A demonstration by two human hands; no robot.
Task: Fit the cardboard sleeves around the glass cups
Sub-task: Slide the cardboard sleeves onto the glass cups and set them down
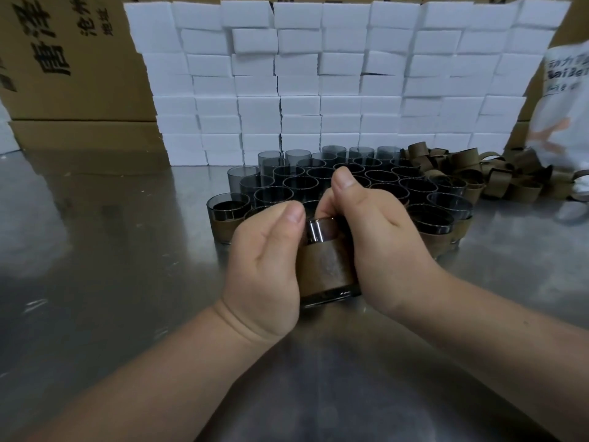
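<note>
Both hands, left and right, clasped the smoky glass cup, steadying it so the brown cardboard sleeve between the palms seated snugly.

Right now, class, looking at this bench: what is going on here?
A person grips one smoky glass cup with the left hand and right hand; a brown cardboard sleeve already wraps its middle. Behind stand many more cups on the steel table, a few front ones sleeved. Loose sleeves lie piled to the right.
</note>
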